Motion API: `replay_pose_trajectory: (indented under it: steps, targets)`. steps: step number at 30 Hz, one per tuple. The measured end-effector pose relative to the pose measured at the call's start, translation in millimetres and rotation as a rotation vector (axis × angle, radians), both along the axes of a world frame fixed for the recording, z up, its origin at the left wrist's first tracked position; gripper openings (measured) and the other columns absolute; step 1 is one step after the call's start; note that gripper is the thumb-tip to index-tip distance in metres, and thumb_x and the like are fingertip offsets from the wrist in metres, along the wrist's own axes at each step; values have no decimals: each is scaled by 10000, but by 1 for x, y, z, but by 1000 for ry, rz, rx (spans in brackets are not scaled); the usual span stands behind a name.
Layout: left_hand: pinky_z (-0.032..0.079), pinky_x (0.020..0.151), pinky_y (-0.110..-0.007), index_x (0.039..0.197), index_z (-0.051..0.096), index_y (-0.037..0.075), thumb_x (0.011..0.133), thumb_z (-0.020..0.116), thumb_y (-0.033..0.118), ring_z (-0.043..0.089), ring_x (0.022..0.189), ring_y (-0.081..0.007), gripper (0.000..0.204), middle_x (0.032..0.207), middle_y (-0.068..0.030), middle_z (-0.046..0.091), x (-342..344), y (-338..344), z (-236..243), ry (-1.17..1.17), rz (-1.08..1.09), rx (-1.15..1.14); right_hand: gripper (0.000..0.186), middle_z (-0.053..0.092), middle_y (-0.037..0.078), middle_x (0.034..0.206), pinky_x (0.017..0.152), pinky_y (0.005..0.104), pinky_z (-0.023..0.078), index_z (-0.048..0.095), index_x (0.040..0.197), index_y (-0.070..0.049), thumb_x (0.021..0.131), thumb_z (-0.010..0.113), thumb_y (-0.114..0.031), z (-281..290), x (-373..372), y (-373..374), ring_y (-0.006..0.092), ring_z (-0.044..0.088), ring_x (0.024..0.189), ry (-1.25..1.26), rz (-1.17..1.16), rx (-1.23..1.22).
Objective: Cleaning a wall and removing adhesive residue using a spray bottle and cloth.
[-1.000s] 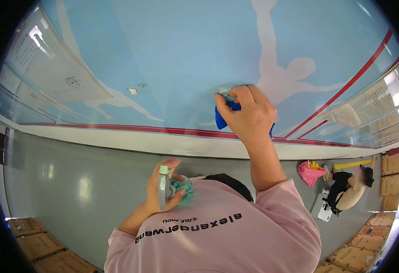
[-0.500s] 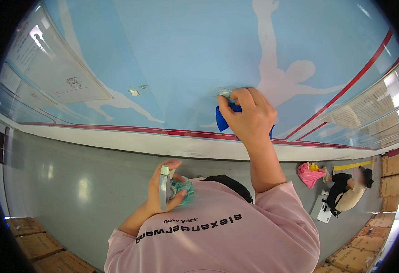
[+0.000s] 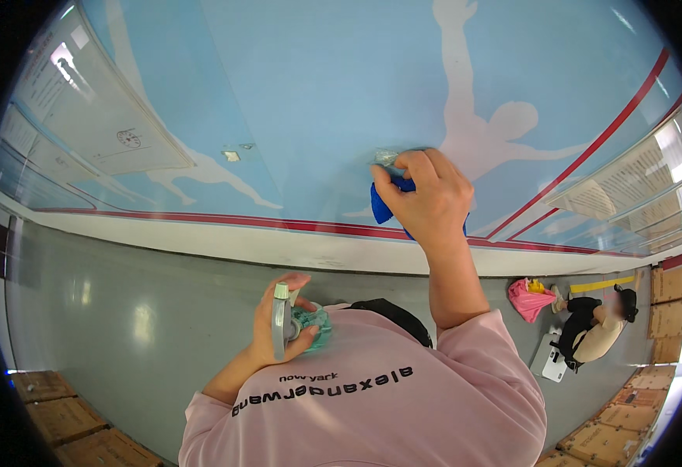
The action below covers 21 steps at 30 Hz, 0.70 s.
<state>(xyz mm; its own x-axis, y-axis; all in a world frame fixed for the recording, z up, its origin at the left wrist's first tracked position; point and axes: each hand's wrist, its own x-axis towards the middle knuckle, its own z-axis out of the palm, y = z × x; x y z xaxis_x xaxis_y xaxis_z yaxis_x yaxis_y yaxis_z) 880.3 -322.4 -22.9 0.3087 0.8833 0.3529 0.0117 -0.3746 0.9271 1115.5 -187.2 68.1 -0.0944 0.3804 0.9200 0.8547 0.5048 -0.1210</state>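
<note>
My right hand (image 3: 436, 196) is up against the light blue wall (image 3: 325, 93), fingers curled, with a bundled blue cloth (image 3: 381, 205) tucked under the palm and showing on both sides of the wrist. Its thumb and index fingertips meet the edge of a small clear, shiny patch (image 3: 386, 158) on the wall; whether they pinch it is hard to see. Close to my chest, my left hand (image 3: 264, 331) is wrapped round a spray bottle (image 3: 319, 327) with a translucent teal body and a grey and pale green head.
Left along the wall is a small whitish fixture (image 3: 232, 156). Framed notice boards (image 3: 96, 117) hang on either side. A person (image 3: 596, 331) sits at the right by a pink bag (image 3: 531, 300) and a white case (image 3: 548, 358). Cardboard boxes (image 3: 92, 436) line both lower corners.
Almost nothing differs. The fingers of my right hand and the blue cloth have shifted very slightly at the wall; my left hand keeps its hold on the spray bottle.
</note>
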Motion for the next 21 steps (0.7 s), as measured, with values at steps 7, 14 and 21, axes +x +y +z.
replay_pose_trajectory:
  steps: [7, 14, 21]
  targets:
    - [546, 739, -328, 1256, 423, 1, 705, 700, 43, 546, 1025, -237, 619, 1258, -205, 418, 0, 0, 2, -26, 12, -9, 225, 499, 18, 601, 418, 279, 392, 540, 659, -107, 647, 761, -141, -1, -2, -3, 178, 502, 474, -3, -37, -54]
    - [547, 745, -329, 1254, 425, -1, 703, 694, 37, 548, 1021, -239, 614, 1265, -207, 410, 0, -1, 3, -34, 11, -28, 206, 496, 19, 608, 426, 281, 400, 537, 659, -103, 659, 743, -114, 1, -1, -2, 177, 503, 483, -16, -7, -37]
    - [547, 747, -331, 1255, 425, -1, 702, 691, 34, 541, 1036, -242, 614, 1258, -207, 418, -1, -2, 2, -40, 31, 14, 175, 505, 20, 609, 419, 277, 404, 525, 642, -96, 657, 696, -65, 1, -2, -3, 177, 497, 477, -6, -26, -52]
